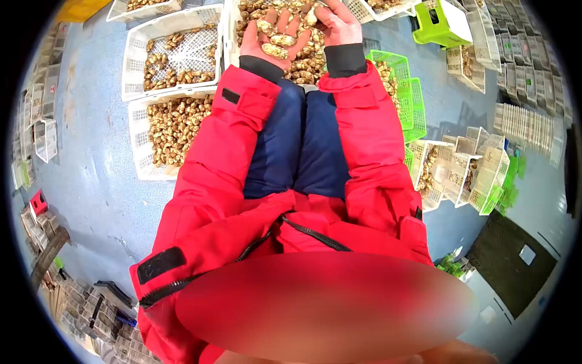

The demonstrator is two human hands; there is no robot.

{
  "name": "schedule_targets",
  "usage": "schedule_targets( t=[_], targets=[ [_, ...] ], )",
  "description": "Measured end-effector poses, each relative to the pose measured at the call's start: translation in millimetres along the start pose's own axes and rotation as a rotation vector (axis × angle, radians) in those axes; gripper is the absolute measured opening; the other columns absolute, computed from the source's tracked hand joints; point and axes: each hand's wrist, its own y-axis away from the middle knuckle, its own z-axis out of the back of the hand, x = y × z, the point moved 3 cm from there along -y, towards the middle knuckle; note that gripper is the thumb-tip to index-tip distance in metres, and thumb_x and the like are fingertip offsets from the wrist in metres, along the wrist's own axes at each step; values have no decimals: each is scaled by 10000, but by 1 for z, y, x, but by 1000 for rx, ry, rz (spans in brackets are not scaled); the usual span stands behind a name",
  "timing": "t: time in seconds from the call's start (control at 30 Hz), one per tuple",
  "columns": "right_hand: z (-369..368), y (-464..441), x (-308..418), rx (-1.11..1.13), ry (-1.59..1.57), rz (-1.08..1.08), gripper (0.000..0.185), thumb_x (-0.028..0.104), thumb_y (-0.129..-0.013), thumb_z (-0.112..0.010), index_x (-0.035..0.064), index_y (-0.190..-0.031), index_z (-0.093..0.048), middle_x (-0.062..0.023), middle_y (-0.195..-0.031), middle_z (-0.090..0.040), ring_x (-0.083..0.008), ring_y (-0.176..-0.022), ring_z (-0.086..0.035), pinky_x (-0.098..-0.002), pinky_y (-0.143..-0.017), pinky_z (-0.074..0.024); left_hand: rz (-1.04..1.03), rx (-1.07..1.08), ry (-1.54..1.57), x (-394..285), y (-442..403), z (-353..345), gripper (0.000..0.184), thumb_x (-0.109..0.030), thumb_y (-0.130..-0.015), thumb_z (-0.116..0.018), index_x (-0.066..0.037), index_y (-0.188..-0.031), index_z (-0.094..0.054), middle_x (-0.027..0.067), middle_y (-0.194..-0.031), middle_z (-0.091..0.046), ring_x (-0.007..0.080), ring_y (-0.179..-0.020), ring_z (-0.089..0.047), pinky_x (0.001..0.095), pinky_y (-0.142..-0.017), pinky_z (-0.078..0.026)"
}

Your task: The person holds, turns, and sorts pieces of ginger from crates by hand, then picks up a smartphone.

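My left hand (pixel 271 35) is palm up with its fingers partly spread. Several oblong, knobbly brown-and-cream pieces (pixel 275 50) rest on its palm and fingers; I cannot make out their exact kind. Close beside it, my right hand (pixel 341 25) has its thumb and fingers bent around a similar pale piece (pixel 312 16) at the top edge of the view. Both hands are above a white plastic crate (pixel 230 36) full of such pieces, in front of my knees. The hands and sleeves hide part of this crate.
On the left, one white crate (pixel 125 76) is partly filled and another (pixel 140 145) is fuller. Green baskets (pixel 416 109) stand by my right arm. Beyond are a green-and-white stool (pixel 445 27), tilted white baskets (pixel 490 176) and stacked crates (pixel 527 127).
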Motion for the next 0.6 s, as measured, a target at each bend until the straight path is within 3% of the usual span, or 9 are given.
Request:
schedule_targets(
  t=[0.23,0.27,0.33,0.37,0.4,0.43,0.53,0.57,0.6],
  targets=[
    [31,-34,-83,24,-814,-260,423,225,-924,-561,107,-1316,-456,-64,-1070,-582,-208,-812,-548,-394,-792,-474,59,-85,77,0,-5,11,374,-400,-957,-382,-73,-1024,-552,130,-1164,-568,299,-1177,-481,567,-1039,-344],
    [23,-16,-47,153,-720,-203,390,202,-928,-560,142,-1304,-474,-61,-1089,-583,-215,-850,-571,-374,-791,-485,14,-35,54,2,-4,11,355,-384,-955,-392,-73,-1025,-549,119,-1156,-565,302,-1192,-467,565,-1037,-346],
    [26,-19,-47,89,-122,90,393,128,-926,-537,69,-1310,-478,-78,-1076,-592,-187,-849,-578,-341,-776,-490,65,83,90,1,-8,14,328,-364,-949,-406,-75,-1022,-544,120,-1140,-559,313,-1168,-476,566,-1032,-346],
    [14,-9,-31,73,-497,-103,408,102,-915,-541,40,-1313,-477,-76,-1058,-598,-168,-841,-576,-334,-767,-489,134,225,160,-1,-15,24,329,-365,-949,-408,-75,-1028,-542,123,-1131,-558,317,-1150,-485,566,-1026,-351],
    [15,-9,-27,60,-397,-60,463,74,-885,-571,-7,-1325,-456,-67,-1023,-613,-142,-861,-576,-335,-771,-486,145,361,174,1,-10,9,349,-388,-949,-414,-78,-1047,-541,130,-1137,-554,319,-1103,-506,563,-1009,-367],
    [12,-10,-25,66,-233,18,447,78,-879,-579,15,-1311,-481,-69,-1022,-621,-128,-865,-576,-311,-766,-482,57,66,83,3,-4,10,384,-417,-949,-404,-85,-1088,-538,128,-1144,-553,320,-1080,-517,562,-998,-373],
    [5,-10,-23,111,360,277,398,98,-861,-602,103,-1257,-566,-73,-1038,-640,-86,-819,-594,-237,-679,-484,85,120,34,3,-4,9,421,-443,-950,-394,-113,-1163,-544,119,-1187,-552,307,-1100,-517,554,-1006,-364],
    [-5,1,-16,175,303,-43,399,109,-854,-608,117,-1251,-569,-66,-1047,-642,-97,-728,-611,-252,-610,-500,109,154,29,2,-4,6,432,-452,-951,-388,-128,-1188,-548,109,-1200,-553,297,-1106,-518,547,-1006,-364],
    [-19,7,-7,173,392,45,398,116,-853,-608,111,-1249,-567,-65,-1045,-642,-103,-678,-608,-262,-578,-500,172,208,48,-1,-4,8,446,-465,-949,-380,-154,-1218,-553,86,-1218,-560,282,-1126,-514,529,-1001,-369]
  ],
)
